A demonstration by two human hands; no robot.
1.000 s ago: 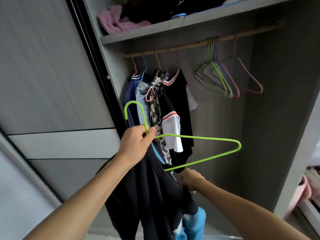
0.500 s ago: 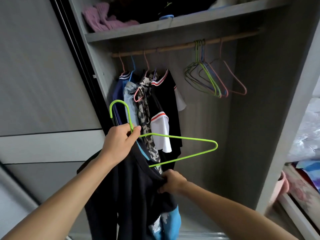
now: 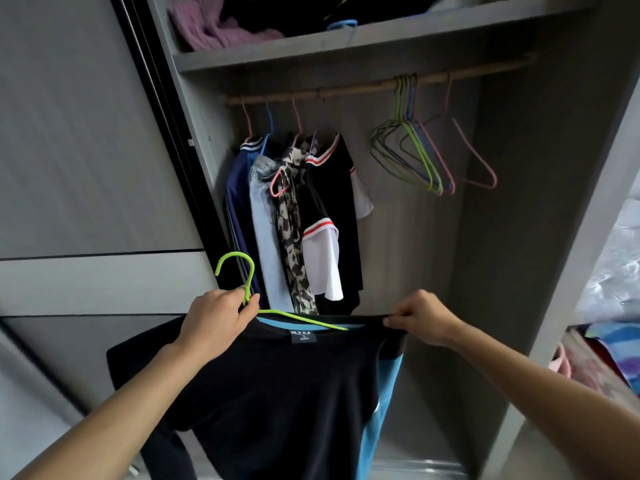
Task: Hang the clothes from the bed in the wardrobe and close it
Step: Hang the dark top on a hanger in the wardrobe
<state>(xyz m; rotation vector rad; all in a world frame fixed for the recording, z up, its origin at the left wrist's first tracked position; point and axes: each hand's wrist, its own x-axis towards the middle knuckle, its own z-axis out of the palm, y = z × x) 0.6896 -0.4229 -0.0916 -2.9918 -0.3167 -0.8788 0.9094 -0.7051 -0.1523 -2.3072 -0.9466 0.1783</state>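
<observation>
A black shirt [image 3: 277, 386] with a blue side panel hangs spread out in front of the open wardrobe. A bright green hanger [image 3: 242, 271] sits inside its collar, hook sticking up. My left hand [image 3: 216, 318] grips the hanger's neck together with the collar. My right hand [image 3: 420, 315] pinches the shirt's right shoulder and holds it out taut. Above, the wooden rail [image 3: 363, 87] carries several hung garments [image 3: 294, 220] at its left end and a bunch of bare hangers [image 3: 426, 154] at its right.
The sliding door [image 3: 86, 168] stands pushed to the left. A shelf [image 3: 346, 39] above the rail holds a pink knit and dark items. The bed [image 3: 609, 344] with colourful fabric shows at the right edge, past the wardrobe's side panel [image 3: 571, 271].
The hanger's right arm has gone inside the shirt. My right hand moved up and to the right, from the bunched fabric to the shoulder, and the shirt now hangs spread out.
</observation>
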